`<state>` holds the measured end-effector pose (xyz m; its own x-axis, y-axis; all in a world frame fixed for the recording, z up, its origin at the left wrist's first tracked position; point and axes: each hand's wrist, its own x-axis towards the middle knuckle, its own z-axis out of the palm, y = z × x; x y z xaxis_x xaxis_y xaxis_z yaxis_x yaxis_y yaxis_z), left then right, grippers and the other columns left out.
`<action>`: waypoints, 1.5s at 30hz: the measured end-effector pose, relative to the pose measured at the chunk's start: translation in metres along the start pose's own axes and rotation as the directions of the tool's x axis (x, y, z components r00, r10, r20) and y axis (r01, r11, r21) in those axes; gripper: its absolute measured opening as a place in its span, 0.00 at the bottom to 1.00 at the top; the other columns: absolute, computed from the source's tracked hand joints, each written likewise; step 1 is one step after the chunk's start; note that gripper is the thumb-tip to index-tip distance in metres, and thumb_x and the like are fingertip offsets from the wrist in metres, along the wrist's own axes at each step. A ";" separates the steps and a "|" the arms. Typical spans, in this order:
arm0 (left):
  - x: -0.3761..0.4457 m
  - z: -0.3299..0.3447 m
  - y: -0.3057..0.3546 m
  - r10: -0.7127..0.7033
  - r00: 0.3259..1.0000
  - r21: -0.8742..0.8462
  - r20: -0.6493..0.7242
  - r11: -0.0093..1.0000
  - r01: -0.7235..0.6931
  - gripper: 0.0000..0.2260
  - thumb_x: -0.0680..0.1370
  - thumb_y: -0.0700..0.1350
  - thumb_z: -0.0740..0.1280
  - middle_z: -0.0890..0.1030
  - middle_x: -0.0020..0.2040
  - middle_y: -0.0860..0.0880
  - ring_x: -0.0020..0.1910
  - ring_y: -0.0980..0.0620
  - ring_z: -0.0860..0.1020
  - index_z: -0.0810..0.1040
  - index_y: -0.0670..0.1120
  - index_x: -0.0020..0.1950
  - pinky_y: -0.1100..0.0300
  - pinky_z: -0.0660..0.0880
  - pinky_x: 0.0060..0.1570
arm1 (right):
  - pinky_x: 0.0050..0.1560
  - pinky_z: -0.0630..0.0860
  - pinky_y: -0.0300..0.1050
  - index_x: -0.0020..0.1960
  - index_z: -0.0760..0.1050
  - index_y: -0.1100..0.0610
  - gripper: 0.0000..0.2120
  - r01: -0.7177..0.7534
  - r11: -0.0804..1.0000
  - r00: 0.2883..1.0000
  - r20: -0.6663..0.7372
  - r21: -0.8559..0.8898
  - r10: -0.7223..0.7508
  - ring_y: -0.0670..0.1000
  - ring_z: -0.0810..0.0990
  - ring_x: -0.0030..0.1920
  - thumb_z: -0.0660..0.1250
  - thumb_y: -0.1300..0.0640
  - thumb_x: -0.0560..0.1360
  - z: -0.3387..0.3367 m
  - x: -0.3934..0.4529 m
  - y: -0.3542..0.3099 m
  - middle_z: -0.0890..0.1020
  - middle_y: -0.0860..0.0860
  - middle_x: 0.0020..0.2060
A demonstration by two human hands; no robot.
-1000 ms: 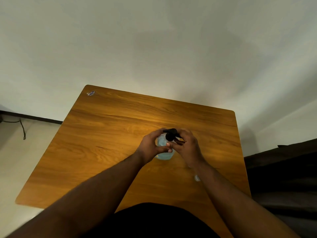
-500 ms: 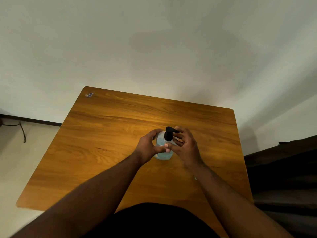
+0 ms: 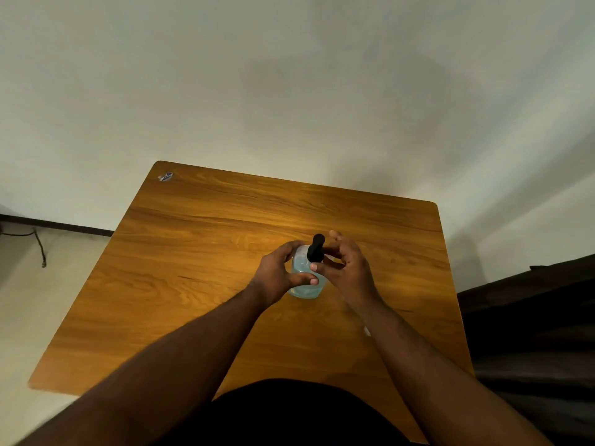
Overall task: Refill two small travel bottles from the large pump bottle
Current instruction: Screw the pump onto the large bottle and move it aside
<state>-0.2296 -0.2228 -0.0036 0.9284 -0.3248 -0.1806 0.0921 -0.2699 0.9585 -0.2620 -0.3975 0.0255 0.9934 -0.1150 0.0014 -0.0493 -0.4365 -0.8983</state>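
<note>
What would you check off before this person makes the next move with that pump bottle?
1. Pump bottle upright on the table: ok.
2. Left hand steadying the bottle body: ok, fingers wrapped around it.
3. Right hand gripping the black pump head: not ok, its fingers are spread loosely beside it.
4. Liquid left to dispense: ok, pale blue liquid shows inside.
5. Travel bottles within reach: cannot tell; only a small pale object peeks out beside the right forearm.
6. Pump loosened or locked: cannot tell.
</note>
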 end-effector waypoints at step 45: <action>-0.002 0.001 0.002 -0.016 1.000 0.022 0.004 1.000 0.016 0.34 0.62 0.49 0.82 0.79 0.61 0.53 0.64 0.54 0.74 0.74 0.51 0.66 0.55 0.74 0.60 | 0.50 0.71 0.32 0.68 0.70 0.52 0.33 -0.086 0.983 0.928 0.345 -0.163 0.138 0.50 0.75 0.63 0.77 0.58 0.66 -0.022 0.022 -0.034 0.75 0.49 0.64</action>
<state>-0.2312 -0.2237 -0.0018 0.9251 -0.3243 -0.1974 0.0994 -0.2947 0.9504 -0.2405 -0.4045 0.0660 0.9513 0.1406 -0.2744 -0.1507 -0.5646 -0.8115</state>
